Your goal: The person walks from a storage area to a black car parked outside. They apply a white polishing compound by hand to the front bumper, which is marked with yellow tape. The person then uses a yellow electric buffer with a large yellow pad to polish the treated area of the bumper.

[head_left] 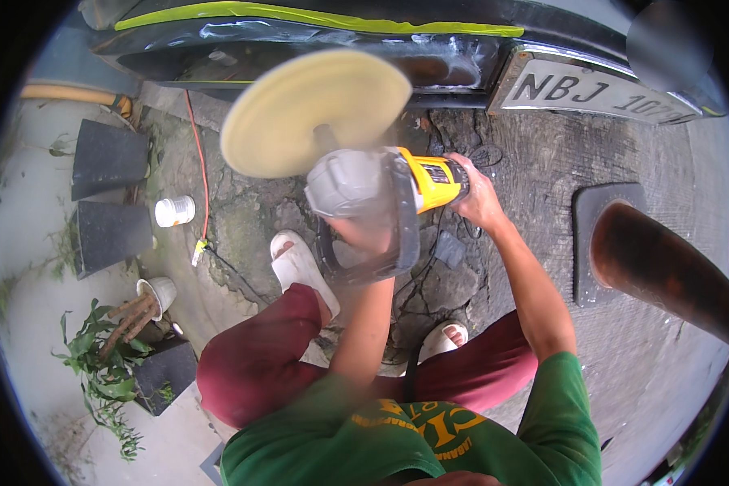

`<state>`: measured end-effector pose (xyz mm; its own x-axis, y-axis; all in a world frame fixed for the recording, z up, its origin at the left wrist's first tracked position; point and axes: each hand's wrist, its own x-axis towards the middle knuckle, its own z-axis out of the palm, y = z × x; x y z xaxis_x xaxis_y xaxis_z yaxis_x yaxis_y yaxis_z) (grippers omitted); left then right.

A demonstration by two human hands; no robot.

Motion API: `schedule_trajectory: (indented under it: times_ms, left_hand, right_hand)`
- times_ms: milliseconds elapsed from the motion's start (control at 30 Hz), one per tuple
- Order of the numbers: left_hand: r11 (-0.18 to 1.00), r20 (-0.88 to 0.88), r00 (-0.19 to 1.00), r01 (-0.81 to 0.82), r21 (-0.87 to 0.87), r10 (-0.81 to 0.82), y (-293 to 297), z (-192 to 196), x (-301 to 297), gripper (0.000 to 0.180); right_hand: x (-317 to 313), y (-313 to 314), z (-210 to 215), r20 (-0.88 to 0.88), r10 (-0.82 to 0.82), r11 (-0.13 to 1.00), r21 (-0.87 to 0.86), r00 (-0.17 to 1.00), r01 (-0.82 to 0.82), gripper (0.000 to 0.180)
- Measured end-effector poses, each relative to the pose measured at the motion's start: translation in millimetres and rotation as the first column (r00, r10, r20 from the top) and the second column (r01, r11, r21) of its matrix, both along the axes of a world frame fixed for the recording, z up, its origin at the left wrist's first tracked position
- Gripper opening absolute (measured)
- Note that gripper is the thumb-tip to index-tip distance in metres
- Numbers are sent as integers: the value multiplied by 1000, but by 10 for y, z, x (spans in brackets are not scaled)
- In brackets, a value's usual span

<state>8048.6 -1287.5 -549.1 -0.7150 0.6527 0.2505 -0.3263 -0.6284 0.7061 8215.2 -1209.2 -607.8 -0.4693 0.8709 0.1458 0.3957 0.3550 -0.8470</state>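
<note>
Closest to the camera, along the lower edge, a green shirt (324, 437) with yellow print, then maroon trousers (255, 352) spread wide at the knees. Just beyond, held above cracked, rough concrete (526, 279), a yellow-and-grey polisher (425, 180) with a black loop handle (405, 235). Around its rear end, a right hand (479, 194), wrapped snugly closed. By its grey head (348, 182), a left hand (367, 233), blurred and partly hidden behind the loop handle; impossible to tell how far open. On the head's spindle (324, 138), a round pale-yellow pad (316, 109), tilted and blurred, close before a dark bumper (454, 71); impossible to say whether touching it. Lower down, on that concrete, white open-toed slippers (304, 275). Off to the left, a white tub (175, 211) just beside an orange cord (200, 154). Farther left, dark planters (109, 158) and a leafy plant (97, 352) in a white pot (162, 296). Over on the right, a rusty brown post (656, 259) on a dark square base (583, 243). Farthest off, across the top, that same bumper, smeared whitish, with a lime-green strip (316, 14) along it and a licence plate (595, 91) toward the right.
</note>
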Motion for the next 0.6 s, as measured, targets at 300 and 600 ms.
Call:
schedule_trajectory:
  times_ms: [300,600]
  left_hand:
    - [962,-95,992,-104,-251,83,20,-174,297,70]
    - [948,-178,979,-146,-281,98,112,-573,637,56]
  right_hand:
    - [144,86,-121,-8,-73,996,-51,997,73,68]
    - [468,102,-118,48,-106,977,-178,993,113,71]
